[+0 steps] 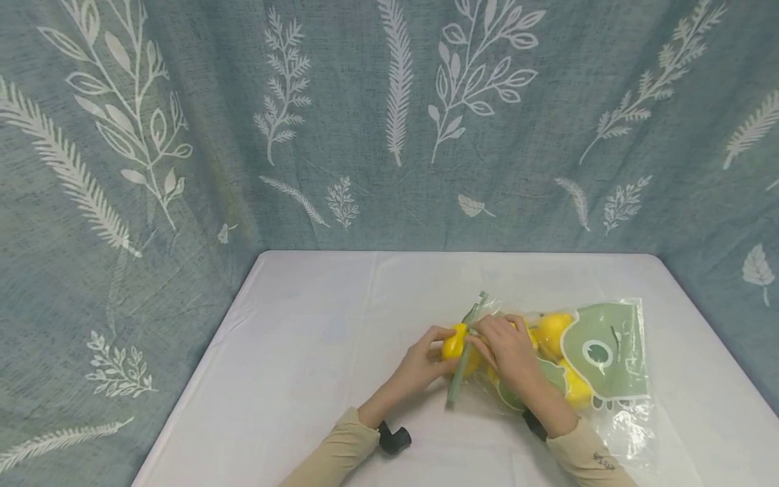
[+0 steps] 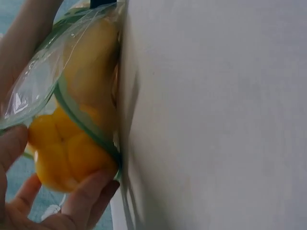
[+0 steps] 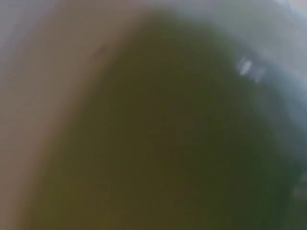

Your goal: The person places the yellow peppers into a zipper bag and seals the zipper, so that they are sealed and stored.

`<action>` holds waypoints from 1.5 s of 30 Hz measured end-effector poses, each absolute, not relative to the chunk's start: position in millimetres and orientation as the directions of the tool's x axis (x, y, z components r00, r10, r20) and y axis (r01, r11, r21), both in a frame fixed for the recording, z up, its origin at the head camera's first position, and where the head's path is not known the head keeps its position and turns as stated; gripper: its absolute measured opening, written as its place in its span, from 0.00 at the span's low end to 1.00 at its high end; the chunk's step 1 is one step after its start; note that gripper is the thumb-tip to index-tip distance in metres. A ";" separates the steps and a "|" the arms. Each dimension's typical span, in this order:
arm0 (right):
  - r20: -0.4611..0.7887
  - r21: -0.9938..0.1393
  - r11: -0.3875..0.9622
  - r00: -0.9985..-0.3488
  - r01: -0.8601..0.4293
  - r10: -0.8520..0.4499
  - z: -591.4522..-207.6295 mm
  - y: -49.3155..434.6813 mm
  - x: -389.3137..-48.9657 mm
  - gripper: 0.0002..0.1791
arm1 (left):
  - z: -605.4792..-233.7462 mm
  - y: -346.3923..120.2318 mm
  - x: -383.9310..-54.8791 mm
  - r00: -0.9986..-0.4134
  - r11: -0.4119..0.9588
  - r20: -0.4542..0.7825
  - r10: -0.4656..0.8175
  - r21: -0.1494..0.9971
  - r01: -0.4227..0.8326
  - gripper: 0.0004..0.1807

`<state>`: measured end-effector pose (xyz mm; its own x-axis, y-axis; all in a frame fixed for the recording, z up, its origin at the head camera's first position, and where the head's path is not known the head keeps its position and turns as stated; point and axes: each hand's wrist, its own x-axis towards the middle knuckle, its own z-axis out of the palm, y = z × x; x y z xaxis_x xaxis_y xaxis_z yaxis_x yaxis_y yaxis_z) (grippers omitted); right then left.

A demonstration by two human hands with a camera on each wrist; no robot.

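A clear plastic zip bag (image 1: 633, 358) with green print lies on the table, several yellow fruits or vegetables (image 1: 552, 333) inside. At its mouth, edged by a green strip (image 1: 460, 379), sits a yellow bell pepper (image 1: 453, 343). My left hand (image 1: 422, 358) grips this bell pepper between thumb and fingers, partly within the opening. In the left wrist view, the lobed end of the bell pepper (image 2: 67, 151) faces the camera, with fingers around it. With its fingertips my right hand (image 1: 508, 348) pinches the bag's edge by the strip. Blurred green print fills the right wrist view.
The bag lies on a white-covered table (image 1: 304, 325). Behind and at the sides hangs a blue-green curtain (image 1: 341, 122) with white leaf patterns. A black wrist-camera piece (image 1: 395, 439) shows beside the left sleeve.
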<state>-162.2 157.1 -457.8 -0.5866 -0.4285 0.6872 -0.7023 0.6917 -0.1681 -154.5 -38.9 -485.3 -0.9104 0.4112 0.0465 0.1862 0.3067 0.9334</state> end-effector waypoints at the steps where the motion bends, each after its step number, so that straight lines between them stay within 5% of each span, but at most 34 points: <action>1: 0.688 -0.167 0.692 -0.586 -0.702 -0.428 -458.0 157.1 -162.2 0.15 | -485.8 -40.8 -155.0 -0.905 0.300 0.041 0.423 0.936 0.183 0.25; 16: 0.693 -0.162 0.689 -0.578 -0.707 -0.431 -459.2 157.4 -161.5 0.13 | -491.1 -60.5 -168.7 -0.797 0.134 0.046 0.603 0.978 0.158 0.25; 32: 0.713 -0.156 0.678 -0.557 -0.719 -0.426 -457.8 157.0 -162.3 0.15 | -483.2 -54.4 -162.0 -0.867 0.168 -0.018 0.499 0.983 0.077 0.23; 45: 0.724 -0.149 0.681 -0.548 -0.717 -0.419 -460.0 156.7 -163.2 0.19 | -489.2 -52.0 -161.6 -0.852 0.147 0.000 0.524 0.985 0.091 0.19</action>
<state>-163.2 156.7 -460.0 -0.5478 -0.4191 0.7240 -0.7174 0.6806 -0.1489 -161.6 -52.0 -489.2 -0.8515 0.5243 0.0002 0.0908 0.1471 0.9850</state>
